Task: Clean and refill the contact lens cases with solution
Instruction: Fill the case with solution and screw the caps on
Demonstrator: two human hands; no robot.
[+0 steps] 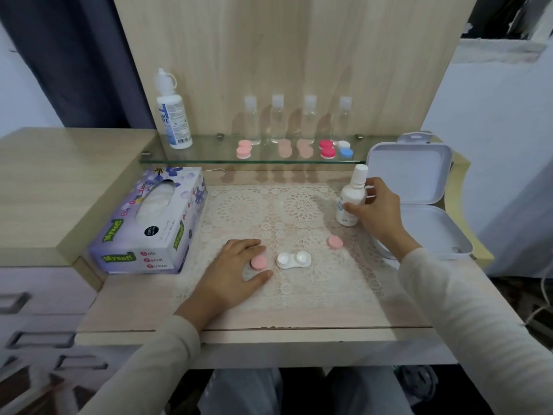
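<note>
I see a white lens case (294,260) on a cream lace mat (299,205) patterned with round flowers. A pink cap (258,262) lies at its nine o'clock and a second cap (335,242), also pink, at two o'clock. The tissue box (149,223) at ten o'clock is purple and flowered, with green labels. The bottle (350,202) is white.

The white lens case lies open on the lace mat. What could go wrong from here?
1. The white lens case has both wells uncovered; lint from the lace mat could get in.
2. The near pink cap and the far pink cap lie on that lace and may pick up dirt.
3. The right hand holds the small bottle tilted; it might tip.
</note>
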